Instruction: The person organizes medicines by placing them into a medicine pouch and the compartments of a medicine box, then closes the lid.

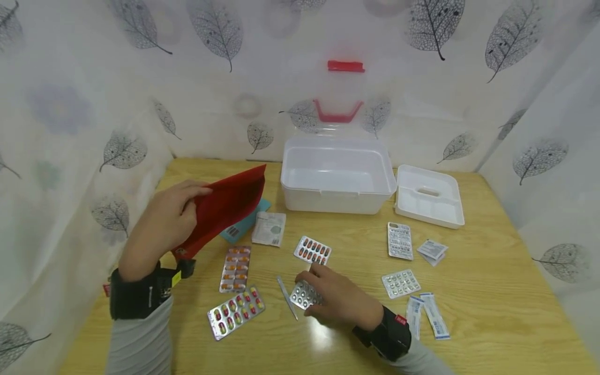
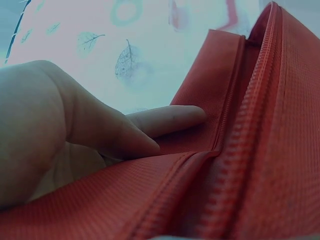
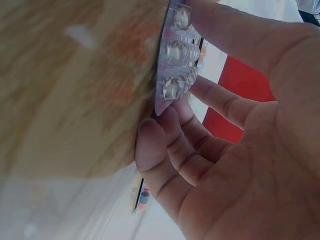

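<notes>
My left hand (image 1: 164, 224) grips a red zippered pouch (image 1: 222, 208) by its near edge and holds it above the left of the table. In the left wrist view the zip of the pouch (image 2: 300, 120) is undone, and the thumb lies on the fabric. Low in the middle, my right hand (image 1: 342, 297) pinches a silver blister pack (image 1: 303, 296) of round pills between thumb and fingers. The right wrist view shows clear blisters on that pack (image 3: 176, 52), close to the wooden tabletop. A thin white thermometer-like stick (image 1: 287, 297) lies just left of it.
Capsule blister packs (image 1: 236, 269) lie left and centre. A blue packet (image 1: 244, 226) sits behind the pouch, beside a white packet (image 1: 269, 229). At the back stand a white box (image 1: 333, 200) with its lid up and a white tray (image 1: 431, 203). More packs and sachets (image 1: 435, 316) lie right.
</notes>
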### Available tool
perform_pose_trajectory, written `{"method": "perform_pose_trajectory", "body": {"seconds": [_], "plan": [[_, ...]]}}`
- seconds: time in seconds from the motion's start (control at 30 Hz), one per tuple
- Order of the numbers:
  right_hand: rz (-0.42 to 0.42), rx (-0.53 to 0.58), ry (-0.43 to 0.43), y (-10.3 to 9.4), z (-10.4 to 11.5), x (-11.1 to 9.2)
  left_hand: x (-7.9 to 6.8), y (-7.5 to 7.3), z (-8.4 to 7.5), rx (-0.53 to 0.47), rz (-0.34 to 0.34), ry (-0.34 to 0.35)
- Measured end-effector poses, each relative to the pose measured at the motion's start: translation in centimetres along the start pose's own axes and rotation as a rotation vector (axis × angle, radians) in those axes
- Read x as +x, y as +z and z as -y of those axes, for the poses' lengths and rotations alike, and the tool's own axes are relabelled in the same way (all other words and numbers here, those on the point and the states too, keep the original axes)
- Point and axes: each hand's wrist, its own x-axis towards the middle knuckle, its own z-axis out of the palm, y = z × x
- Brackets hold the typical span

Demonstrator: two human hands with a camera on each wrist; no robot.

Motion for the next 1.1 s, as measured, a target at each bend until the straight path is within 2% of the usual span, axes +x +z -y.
{"method": "perform_pose_trajectory", "body": {"seconds": [0.17,0.43,0.7,0.93,1.1], "plan": [[-0.011,0.000,0.007,0.0,0.2,0.0,0.1,-0.1,-0.1,0.010,-0.005,0.008],[-0.063,-0.074,0.008,0.3,0.0,0.1,0.2,-0.2,-0.2,0.009,0.017,-0.001],[-0.101,-0.047,0.014,0.4,0.3,0.3,0.1,-0.1,0.0,0.000,0.034,-0.006],[-0.055,-0.024,0.055,0.1,0.9,0.4,-0.2,-0.2,-0.1,0.001,0.037,-0.008],[-0.092,0.015,-0.001,-0.3,1.3,0.3,-0.3,-0.3,-0.7,-0.008,0.040,0.001]]}}
